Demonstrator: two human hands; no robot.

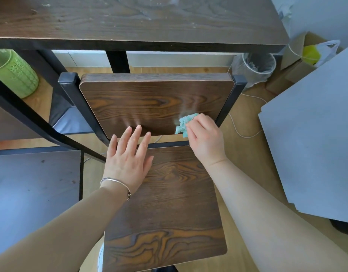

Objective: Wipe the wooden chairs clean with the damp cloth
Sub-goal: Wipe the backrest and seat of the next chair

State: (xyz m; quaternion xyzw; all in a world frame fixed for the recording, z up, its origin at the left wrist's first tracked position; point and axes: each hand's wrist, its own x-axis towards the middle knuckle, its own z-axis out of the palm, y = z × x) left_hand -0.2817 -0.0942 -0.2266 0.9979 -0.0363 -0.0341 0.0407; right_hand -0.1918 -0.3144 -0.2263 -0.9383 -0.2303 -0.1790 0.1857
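A wooden chair with a black metal frame stands right below me, its dark-grained backrest [149,101] toward the table and its seat [169,209] nearer me. My right hand [206,140] is shut on a bunched teal cloth [184,123], which presses against the lower right part of the backrest. My left hand [130,156] is open with fingers spread, palm down over the far left of the seat, fingertips reaching the backrest's lower edge. A second dark chair seat [32,193] shows at the left.
A dark wooden table [130,20] stands just beyond the chair. A green perforated bin [14,73] sits under it at left, a clear-lined wastebasket [257,65] at right. A grey board [316,134] leans at the right. A white cord [239,132] lies on the wooden floor.
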